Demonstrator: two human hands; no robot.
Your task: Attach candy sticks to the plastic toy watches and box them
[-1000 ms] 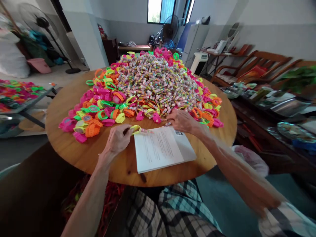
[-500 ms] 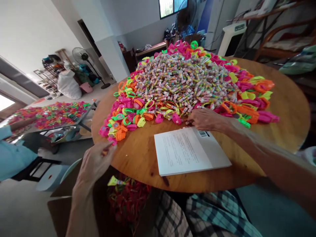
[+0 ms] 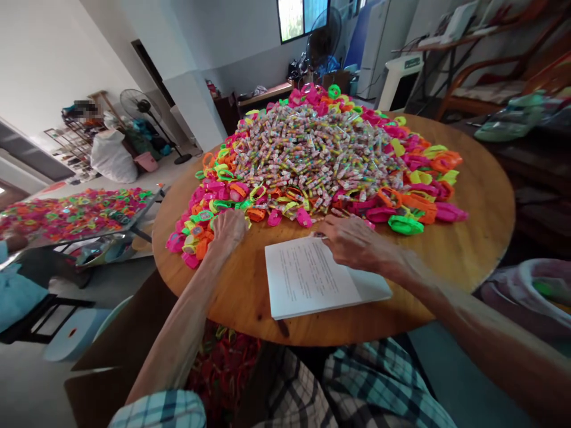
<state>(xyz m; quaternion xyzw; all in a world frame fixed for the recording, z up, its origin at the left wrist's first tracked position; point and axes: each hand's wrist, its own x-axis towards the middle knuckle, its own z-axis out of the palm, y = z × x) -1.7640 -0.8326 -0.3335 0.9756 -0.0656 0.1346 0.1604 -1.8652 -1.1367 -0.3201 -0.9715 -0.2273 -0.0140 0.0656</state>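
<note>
The left hand (image 3: pixel 228 229) rests palm down at the near-left edge of the heap of bright plastic wristbands (image 3: pixel 209 205), its fingers curled into the pink, yellow and orange pieces; whether it pinches one of them cannot be told, since the fingertips are hidden under the hand. The right hand (image 3: pixel 352 241) lies with fingers loosely spread on the far edge of the white printed sheet (image 3: pixel 312 276), its fingertips just short of the heap's near rim and close to small wrapped candy tubes (image 3: pixel 312 154) (they form the pale mound in the middle, ringed by the bands).

The round wooden surface (image 3: pixel 482 238) carries everything. The bands lie straight ahead of both hands, spread in an arc from left to right; the left hand is already touching them, the right is near but seems apart. The sheet's long axis runs left to right between the hands and the person's lap.

To the left, a second tray of bands (image 3: pixel 80 211) stands well apart, with another person's sleeve (image 3: pixel 18 291) beside it.
</note>
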